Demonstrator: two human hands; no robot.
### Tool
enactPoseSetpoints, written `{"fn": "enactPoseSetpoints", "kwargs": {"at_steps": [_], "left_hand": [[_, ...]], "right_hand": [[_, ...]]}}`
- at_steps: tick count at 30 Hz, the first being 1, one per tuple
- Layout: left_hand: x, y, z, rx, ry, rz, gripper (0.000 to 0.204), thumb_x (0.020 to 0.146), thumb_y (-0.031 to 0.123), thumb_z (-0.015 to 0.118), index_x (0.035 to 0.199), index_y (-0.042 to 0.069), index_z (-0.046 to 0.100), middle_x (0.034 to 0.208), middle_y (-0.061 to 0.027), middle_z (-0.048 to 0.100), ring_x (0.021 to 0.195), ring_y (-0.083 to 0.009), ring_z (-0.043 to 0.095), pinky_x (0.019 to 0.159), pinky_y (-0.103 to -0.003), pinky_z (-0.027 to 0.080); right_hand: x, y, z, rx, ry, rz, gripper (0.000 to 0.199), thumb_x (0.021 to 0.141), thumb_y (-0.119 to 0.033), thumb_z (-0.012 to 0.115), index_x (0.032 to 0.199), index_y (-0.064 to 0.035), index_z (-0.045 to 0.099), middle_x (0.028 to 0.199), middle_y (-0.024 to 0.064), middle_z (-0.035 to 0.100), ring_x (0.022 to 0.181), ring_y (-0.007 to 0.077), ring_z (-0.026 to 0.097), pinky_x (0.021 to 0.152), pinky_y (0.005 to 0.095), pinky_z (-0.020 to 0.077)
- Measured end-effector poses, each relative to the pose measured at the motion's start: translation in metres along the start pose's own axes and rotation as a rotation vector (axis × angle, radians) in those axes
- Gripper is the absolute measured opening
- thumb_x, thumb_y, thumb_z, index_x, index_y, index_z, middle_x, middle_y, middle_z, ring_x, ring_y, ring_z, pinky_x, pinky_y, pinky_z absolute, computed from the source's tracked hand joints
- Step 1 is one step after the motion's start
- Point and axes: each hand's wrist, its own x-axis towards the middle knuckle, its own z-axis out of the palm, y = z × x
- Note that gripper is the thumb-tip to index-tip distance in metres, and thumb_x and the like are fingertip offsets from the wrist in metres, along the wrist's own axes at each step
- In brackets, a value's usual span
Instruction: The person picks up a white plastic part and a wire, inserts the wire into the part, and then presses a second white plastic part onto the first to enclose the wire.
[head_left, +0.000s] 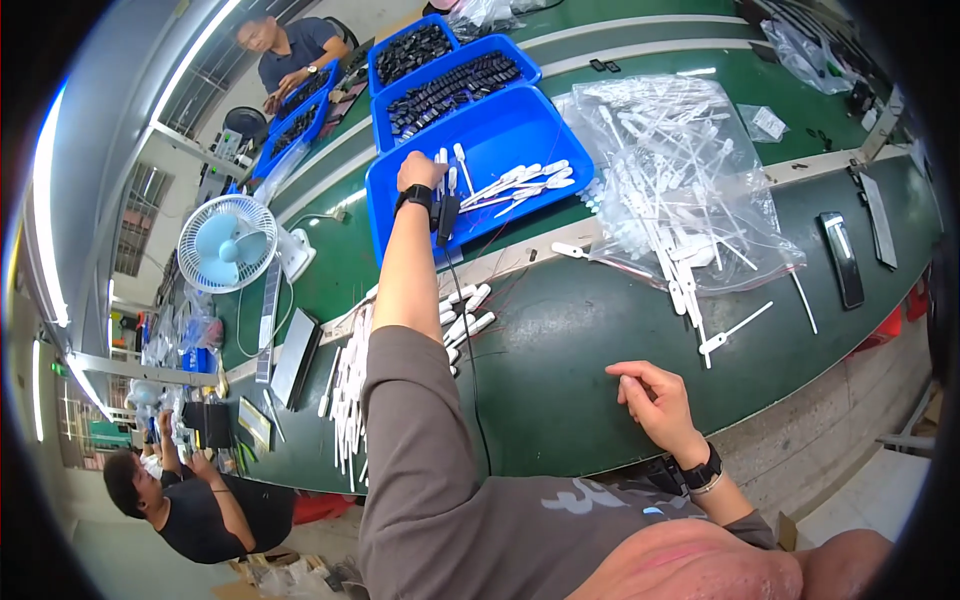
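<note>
Reaching over blue tray (515,122): left hand (419,171), can't tell if pinching | white sticks (540,178) nearby | right hand (657,404): half-spread, holding nothing, over green table (560,400)

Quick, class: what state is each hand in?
Left hand: over the blue tray; grip can't be told.
Right hand: partly open, holding nothing visible.

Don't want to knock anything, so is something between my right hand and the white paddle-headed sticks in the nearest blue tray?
Yes, low things: a loose white stick on the pale rail, then the tray's near rim, lie between your right hand and the paddle-headed sticks. The clear plastic bag sits right of that line.
</note>
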Motion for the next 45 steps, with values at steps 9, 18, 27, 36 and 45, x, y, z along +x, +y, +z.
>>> {"fn": "enactPoseSetpoints", "kwargs": {"at_steps": [9, 18, 27, 36, 45], "left_hand": [[-0.011, -0.002, -0.032, -0.152, 0.036, -0.009, 0.032, 0.077, 0.042, 0.079, 0.084, 0.011, 0.076, 0.088, -0.0143, 0.075, 0.086, -0.0309, 0.072, 0.076, -0.042, 0.055], [-0.126, 0.056, -0.127, -0.144, 0.532, 0.678, 0.023, 0.082, 0.031, 0.076, 0.091, 0.01, 0.076, 0.084, -0.0082, 0.067, 0.083, -0.0282, 0.064, 0.073, -0.041, 0.05], [-0.295, 0.083, -0.15, -0.219, 0.796, 1.449, 0.029, 0.077, 0.01, 0.071, 0.106, 0.013, 0.072, 0.087, -0.0017, 0.061, 0.089, -0.0208, 0.06, 0.09, -0.04, 0.05], [-0.355, 0.085, -0.12, -0.341, 0.614, 1.441, 0.037, 0.078, 0.004, 0.068, 0.114, 0.011, 0.072, 0.094, -0.0027, 0.065, 0.093, -0.021, 0.062, 0.093, -0.04, 0.05], [-0.374, 0.075, -0.096, -0.982, -0.354, 0.664, 0.021, 0.097, 0.013, 0.066, 0.11, -0.003, 0.07, 0.098, -0.0096, 0.073, 0.089, -0.0163, 0.067, 0.08, -0.03, 0.052]], "right_hand": [[0.001, 0.005, -0.001, 0.059, -0.022, -0.021, 0.022, 0.102, -0.01, 0.053, 0.116, -0.0032, 0.068, 0.075, -0.0011, 0.061, 0.056, 0.0021, 0.049, 0.05, 0.0188, 0.0399], [-0.011, 0.012, 0.002, 0.152, -0.004, 0.026, 0.023, 0.102, -0.012, 0.053, 0.118, -0.0021, 0.067, 0.077, -0.0009, 0.06, 0.056, 0.0022, 0.048, 0.05, 0.0185, 0.0404], [-0.01, -0.04, -0.001, 0.441, -0.015, -0.028, 0.042, 0.109, -0.033, 0.041, 0.122, 0.0003, 0.062, 0.079, -0.0004, 0.058, 0.059, 0.0047, 0.048, 0.051, 0.0203, 0.0423], [-0.015, -0.053, 0.011, 0.538, -0.106, -0.007, 0.04, 0.107, -0.035, 0.047, 0.109, 0.0001, 0.066, 0.076, -0.0012, 0.059, 0.057, 0.0039, 0.05, 0.049, 0.0192, 0.0415], [-0.008, -0.032, 0.014, 0.294, 0.034, 0.072, 0.029, 0.104, -0.035, 0.054, 0.099, -0.0082, 0.065, 0.073, -0.0014, 0.062, 0.057, 0.0049, 0.054, 0.049, 0.0202, 0.0432]]}}
